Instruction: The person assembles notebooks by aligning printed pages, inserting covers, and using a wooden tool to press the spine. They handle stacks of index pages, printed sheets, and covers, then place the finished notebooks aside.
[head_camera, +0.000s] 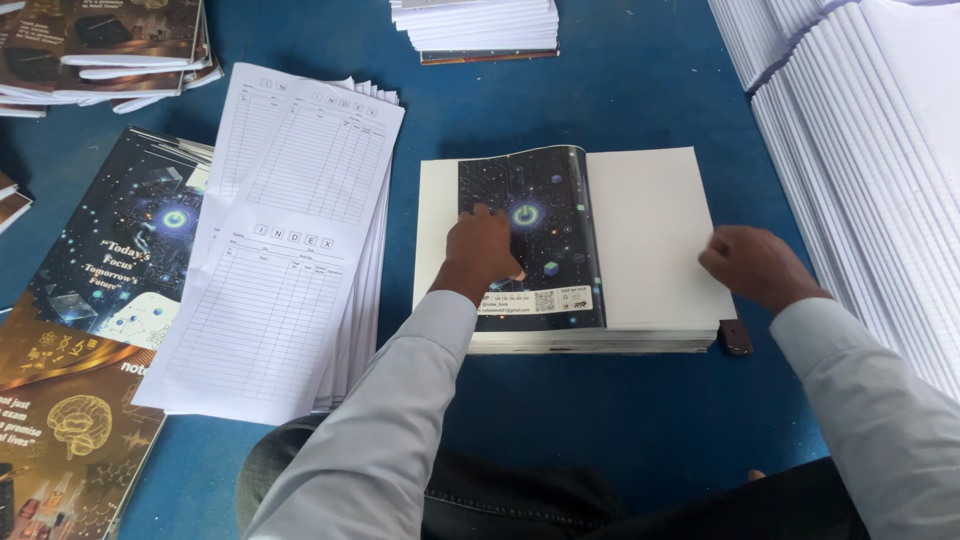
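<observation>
A stack of paper (655, 215) lies on the blue table, with a dark, star-patterned printed cover (550, 225) folded over its left half. My left hand (482, 250) presses down on that cover with curled fingers. My right hand (755, 265) rests at the stack's right edge, fingertips touching the white top sheet. A small dark object (735, 337) lies at the stack's near right corner.
A pile of white ruled index sheets (285, 240) lies to the left. Left of it are stacked printed covers (90, 330). More booklets (100, 45) sit far left, a paper stack (478, 25) at the back, and tall white stacks (870, 140) on the right.
</observation>
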